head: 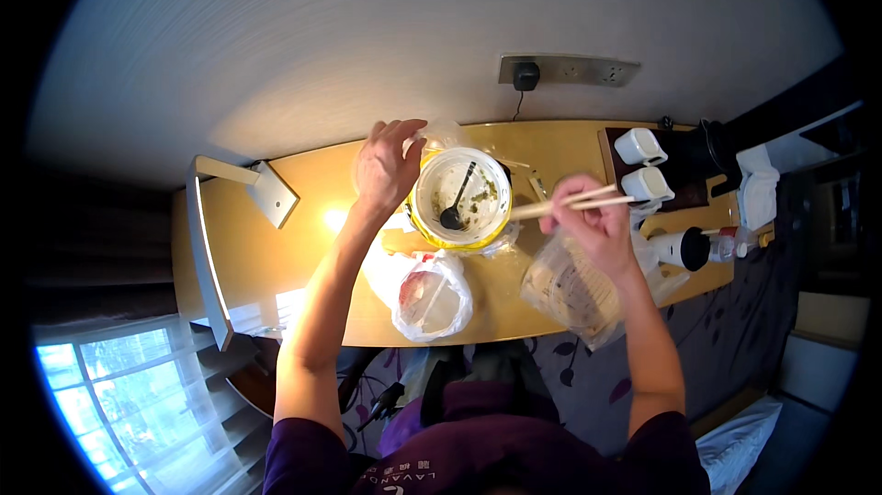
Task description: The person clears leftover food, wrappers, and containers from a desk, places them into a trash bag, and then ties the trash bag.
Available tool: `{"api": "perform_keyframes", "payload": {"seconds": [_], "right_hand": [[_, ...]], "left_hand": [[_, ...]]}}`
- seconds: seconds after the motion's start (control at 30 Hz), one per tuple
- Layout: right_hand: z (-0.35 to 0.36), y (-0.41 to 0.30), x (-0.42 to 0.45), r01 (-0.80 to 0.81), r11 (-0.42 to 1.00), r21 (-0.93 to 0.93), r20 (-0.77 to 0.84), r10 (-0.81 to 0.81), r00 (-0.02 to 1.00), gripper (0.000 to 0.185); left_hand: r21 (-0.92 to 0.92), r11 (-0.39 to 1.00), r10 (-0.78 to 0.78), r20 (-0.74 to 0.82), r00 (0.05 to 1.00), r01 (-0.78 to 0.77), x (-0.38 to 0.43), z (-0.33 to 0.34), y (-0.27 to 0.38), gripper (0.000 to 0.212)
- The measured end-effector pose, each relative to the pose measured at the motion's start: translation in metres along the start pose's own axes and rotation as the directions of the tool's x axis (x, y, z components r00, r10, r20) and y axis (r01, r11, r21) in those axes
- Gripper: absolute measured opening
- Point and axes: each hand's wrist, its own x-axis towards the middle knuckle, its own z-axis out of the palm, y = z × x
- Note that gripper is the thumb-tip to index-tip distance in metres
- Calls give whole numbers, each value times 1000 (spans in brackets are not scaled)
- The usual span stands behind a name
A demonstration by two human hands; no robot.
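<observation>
A white round tub [444, 181] with a yellow outside stands on the desk before me. Inside it lie a black spoon [460, 202] and green food scraps. My left hand [387, 167] is at the tub's upper left, fingers curved beside clear plastic [441, 133]; whether it grips that plastic is unclear. My right hand [596, 223] holds a pair of wooden chopsticks [534, 210], right of the tub. Below that hand lies a clear plastic packet [568, 288], partly hidden by the wrist. A white plastic bag [451, 316] surrounds a round container [427, 298] nearer me.
On the wooden desk [496, 309], a lamp [213, 254] stands left. Two white cups [639, 146] sit on a dark tray [620, 133] at right, near a white-and-black cylinder [679, 249] and a plastic bottle [725, 245]. A plug [526, 76] sits in the wall socket panel [570, 70].
</observation>
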Motion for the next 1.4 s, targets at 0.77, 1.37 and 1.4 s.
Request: {"api": "perform_keyframes", "payload": {"seconds": [0.77,1.37,1.4], "right_hand": [[57,127,-23,-656,721,222,-535,652,536,28],[57,39,-25,-314,754,577,63,343,937,31],[60,38,-32,-320,766,557,70,340,938,33]], "left_hand": [[-193,973,-107,95,990,124,-28,22,-12,45],[242,969,-68,431,900,-43,-52,49,26,69],[246,968,-71,427,901,-40,-52,49,26,69]]}}
